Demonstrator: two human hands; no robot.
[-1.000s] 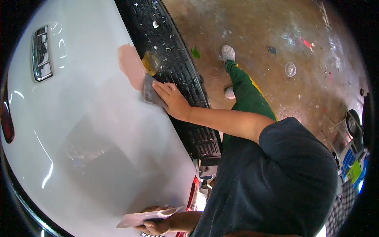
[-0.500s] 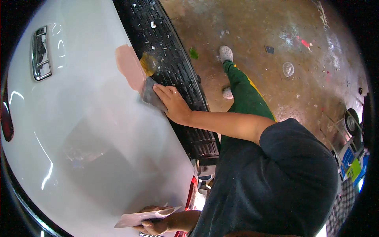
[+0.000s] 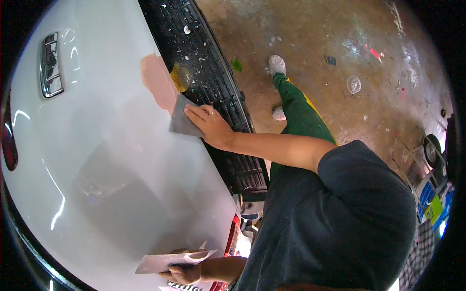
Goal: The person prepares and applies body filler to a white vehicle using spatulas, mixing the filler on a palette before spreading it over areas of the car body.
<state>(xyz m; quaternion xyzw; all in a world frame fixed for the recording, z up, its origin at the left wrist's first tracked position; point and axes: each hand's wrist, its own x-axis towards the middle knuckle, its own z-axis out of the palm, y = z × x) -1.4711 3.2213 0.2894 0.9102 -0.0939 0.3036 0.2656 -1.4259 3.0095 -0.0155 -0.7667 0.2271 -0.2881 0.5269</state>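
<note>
My right hand [image 3: 209, 125] presses a grey sheet of sandpaper [image 3: 183, 122] flat on a white car panel [image 3: 97, 160], just below a pink filler patch [image 3: 158, 81] at the panel's edge. Its fingers lie spread over the sheet. My left hand [image 3: 183, 271] is low at the panel's near edge and holds a white folded sheet of paper [image 3: 167, 262] by one end. A yellowish blob [image 3: 180, 76] sits beside the pink patch on the black grille [image 3: 213, 82].
A chrome emblem [image 3: 50, 72] sits on the panel's far left, with red lamps [image 3: 8, 145] at the rim. My green trouser leg [image 3: 301, 114] and white shoes [image 3: 276, 63] stand on a stained concrete floor [image 3: 340, 48]. Wheeled gear [image 3: 431, 150] is at the right.
My right hand has slid the sandpaper a little back and forth below the pink patch. My left hand and its paper have stayed in place.
</note>
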